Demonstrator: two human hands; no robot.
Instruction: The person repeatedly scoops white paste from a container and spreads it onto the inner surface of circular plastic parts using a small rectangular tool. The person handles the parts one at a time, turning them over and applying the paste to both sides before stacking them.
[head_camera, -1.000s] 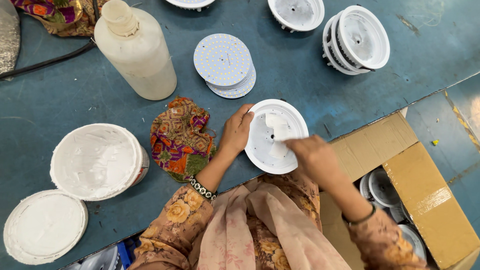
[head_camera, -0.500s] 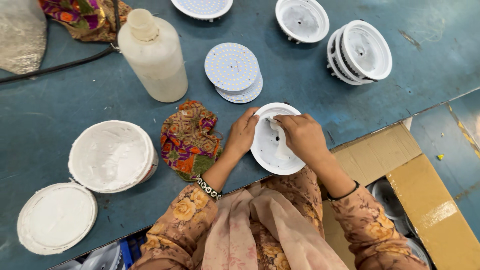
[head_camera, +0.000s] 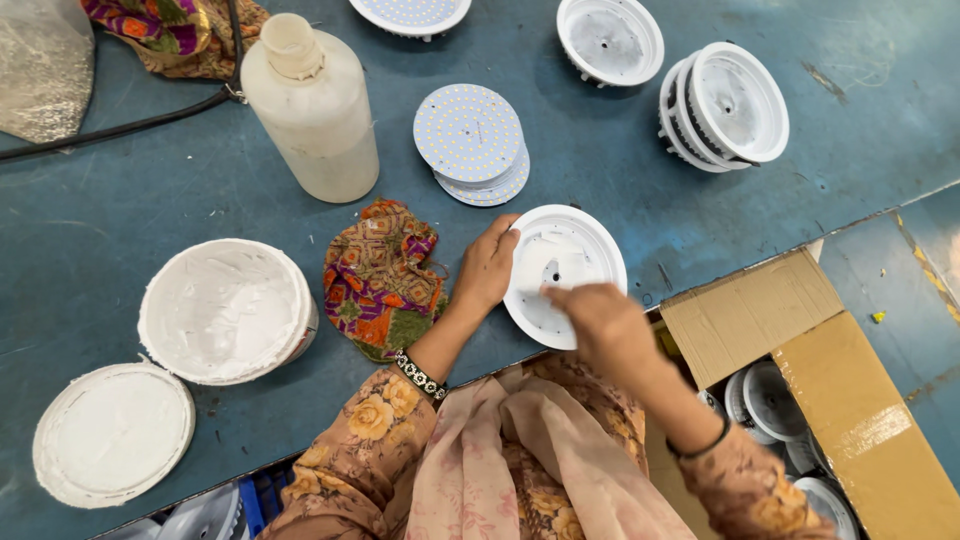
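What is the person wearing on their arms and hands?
Both hands are bare. The left hand has a black-and-white beaded bracelet at the wrist; the right hand has a thin dark band. The sleeves are brownish with yellow flowers, beside a pale pink scarf.

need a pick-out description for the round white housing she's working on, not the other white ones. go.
On the blue table, look at the near edge beside the open cardboard box. The round white housing lies flat there, open side up, with the left hand on its rim and the right hand reaching into it. Unlike the other housings at the far edge, it lies alone and is the only one being touched.
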